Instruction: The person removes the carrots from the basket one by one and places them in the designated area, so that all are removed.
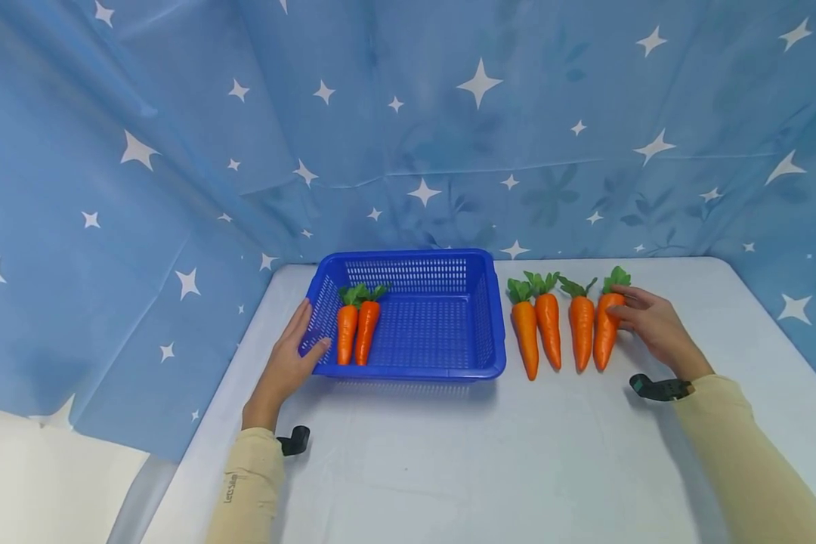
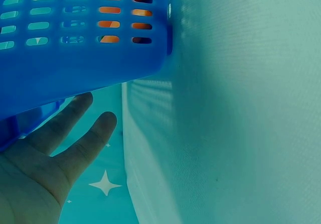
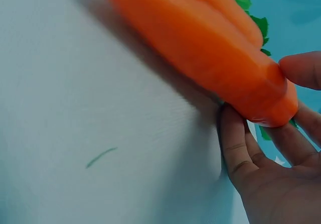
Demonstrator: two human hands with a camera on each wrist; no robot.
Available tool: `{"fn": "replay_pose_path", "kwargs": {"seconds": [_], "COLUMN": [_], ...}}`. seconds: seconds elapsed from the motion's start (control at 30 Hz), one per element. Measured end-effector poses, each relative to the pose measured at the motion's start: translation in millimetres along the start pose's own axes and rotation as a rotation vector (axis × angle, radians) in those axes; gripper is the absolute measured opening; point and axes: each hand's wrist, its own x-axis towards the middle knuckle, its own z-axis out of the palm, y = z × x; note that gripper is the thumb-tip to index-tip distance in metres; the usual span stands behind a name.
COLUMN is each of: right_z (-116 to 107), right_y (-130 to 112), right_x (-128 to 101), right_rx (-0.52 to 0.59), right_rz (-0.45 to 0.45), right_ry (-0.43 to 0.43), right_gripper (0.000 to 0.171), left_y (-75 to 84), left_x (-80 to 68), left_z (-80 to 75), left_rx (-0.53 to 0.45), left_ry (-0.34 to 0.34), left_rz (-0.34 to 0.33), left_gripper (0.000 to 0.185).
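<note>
My right hand grips the rightmost orange carrot near its leafy top. In the right wrist view, the thumb and fingers stand on both sides of that carrot's thick end. Three more carrots lie beside it to the left, leaves pointing away from me. A blue plastic basket stands left of them, with two carrots inside at its left. Against the basket's left rim rests my left hand; its fingers look straight in the left wrist view.
Everything stands on a white-covered table. A blue curtain with white stars hangs behind the table and along its left side. A small green mark shows on the white surface in the right wrist view.
</note>
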Motion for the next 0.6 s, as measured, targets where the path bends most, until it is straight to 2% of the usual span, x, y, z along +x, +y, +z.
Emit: {"fn": "replay_pose_path", "kwargs": {"seconds": [0.17,0.6], "right_z": [2.4,14.4], "right_y": [0.5,-3.2], "right_x": [2.8,2.7], "right_rx": [-0.111,-0.183], "right_rz": [-0.011,-0.017], "right_ry": [0.012,0.071], "right_gripper": [0.072,0.069], "left_y": [-0.9,-1.2], "left_x": [0.2,0.3], "left_z": [0.1,-0.6], "left_rx": [-0.004,-0.016], "left_ry": [0.001,-0.007], "left_rz": [0.002,0.01], "left_gripper": [0.083,0.083]}}
